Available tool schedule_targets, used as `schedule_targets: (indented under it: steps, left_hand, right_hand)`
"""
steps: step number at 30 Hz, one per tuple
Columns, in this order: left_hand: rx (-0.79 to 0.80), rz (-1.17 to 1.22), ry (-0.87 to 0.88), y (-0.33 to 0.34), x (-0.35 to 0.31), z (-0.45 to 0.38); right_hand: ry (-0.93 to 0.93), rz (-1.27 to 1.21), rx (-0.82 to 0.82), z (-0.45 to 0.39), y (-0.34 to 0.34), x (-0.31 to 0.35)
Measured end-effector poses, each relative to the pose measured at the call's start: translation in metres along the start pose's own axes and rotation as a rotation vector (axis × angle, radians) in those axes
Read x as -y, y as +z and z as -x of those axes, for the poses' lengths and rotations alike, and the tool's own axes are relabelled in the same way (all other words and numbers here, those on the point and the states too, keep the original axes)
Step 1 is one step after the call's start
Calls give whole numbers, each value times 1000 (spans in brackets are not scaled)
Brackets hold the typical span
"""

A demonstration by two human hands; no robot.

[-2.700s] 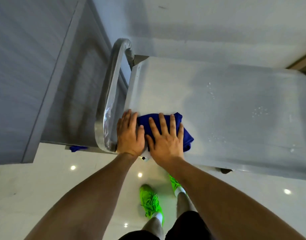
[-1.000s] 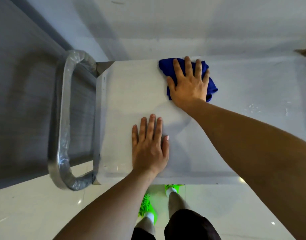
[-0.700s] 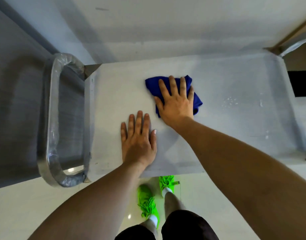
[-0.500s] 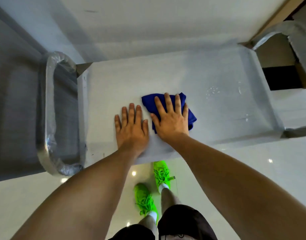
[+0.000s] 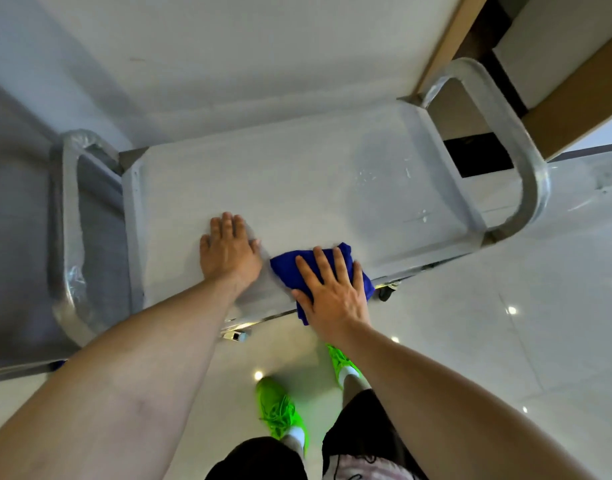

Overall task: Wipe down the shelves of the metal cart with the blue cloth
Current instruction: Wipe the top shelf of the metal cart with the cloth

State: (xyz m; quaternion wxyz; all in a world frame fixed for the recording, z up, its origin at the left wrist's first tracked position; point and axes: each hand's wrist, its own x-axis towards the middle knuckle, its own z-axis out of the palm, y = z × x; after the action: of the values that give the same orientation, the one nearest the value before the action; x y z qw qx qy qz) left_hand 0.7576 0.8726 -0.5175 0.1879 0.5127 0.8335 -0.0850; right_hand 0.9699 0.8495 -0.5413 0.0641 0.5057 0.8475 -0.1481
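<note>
The metal cart's top shelf lies below me, a flat steel tray with raised edges. A folded blue cloth rests at the shelf's near edge, partly hanging over it. My right hand presses flat on the cloth with fingers spread. My left hand lies flat on the bare shelf just left of the cloth, holding nothing. Small water drops sit on the right part of the shelf.
Curved metal handles stand at the cart's left end and right end. A grey wall panel is at the left and a white wall behind. Glossy white floor tiles and my green shoes lie below.
My right hand has drawn the cloth from the shelf's far side back to the near edge and to the right. My left hand has stayed flat on the shelf.
</note>
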Motion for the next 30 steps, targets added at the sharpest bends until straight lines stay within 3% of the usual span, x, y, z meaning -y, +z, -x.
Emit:
schedule_targets:
  steps: [7, 15, 21, 30]
  left_hand:
    - [-39, 40, 179, -5, -71, -2]
    - [-66, 141, 80, 1, -137, -35]
    - [-246, 137, 15, 24, -145, -39]
    - [-336, 143, 2, 41, -145, -51]
  right_hand:
    - [-4, 17, 27, -27, -17, -53]
    - [-65, 50, 11, -79, -40, -113]
    - [-72, -2, -42, -155, -56, -130]
    - [-99, 28, -100, -279, -78, -120]
